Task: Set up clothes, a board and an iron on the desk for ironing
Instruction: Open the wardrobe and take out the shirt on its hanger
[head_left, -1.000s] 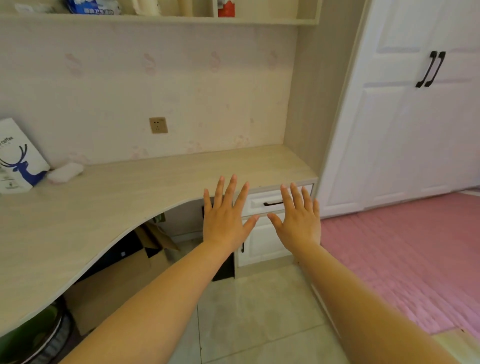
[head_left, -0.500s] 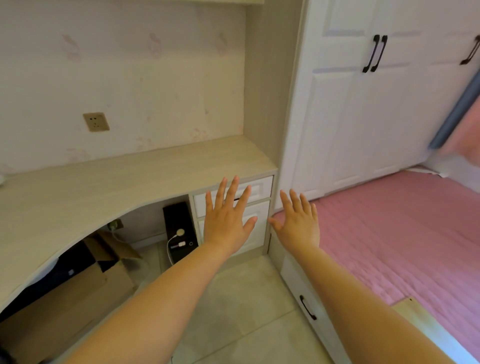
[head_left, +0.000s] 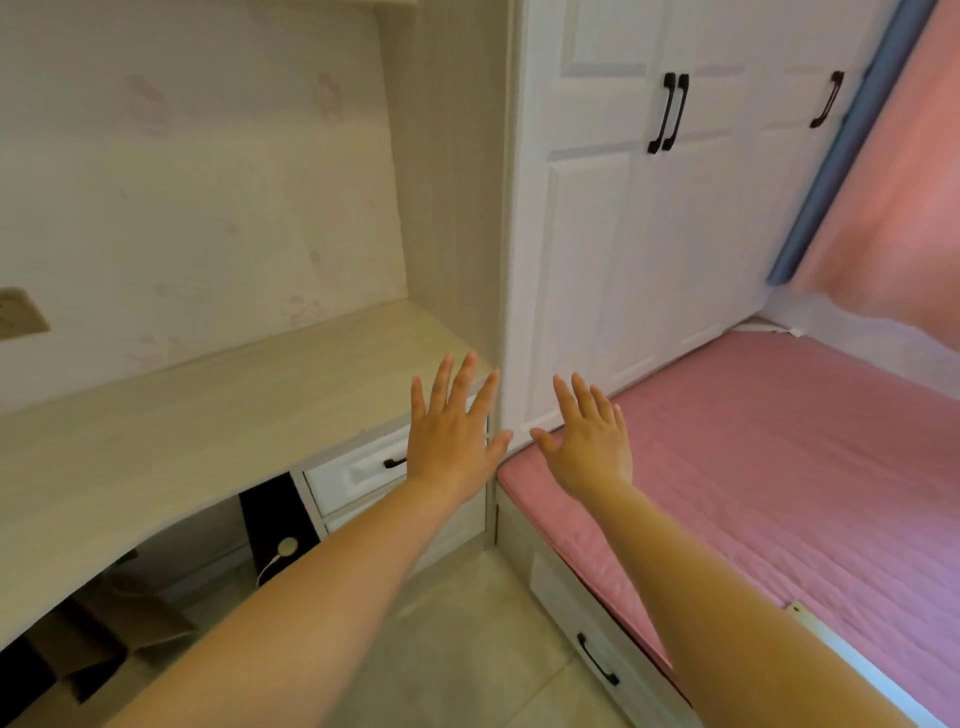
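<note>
Beyond desk (head_left: 218, 415) edge, spread hands (head_left: 452, 441)

Both forearms are bare to the frame's edge, with no sleeves showing. The left hand (head_left: 451, 441) and right hand (head_left: 587, 447) wear no rings, watch or gloves.

White wardrobe (head_left: 649, 249), black handles, right of wall. Pink mattress (head_left: 779, 467) below it. Cardboard box (head_left: 130, 644), black computer tower (head_left: 275, 525) on floor.
</note>
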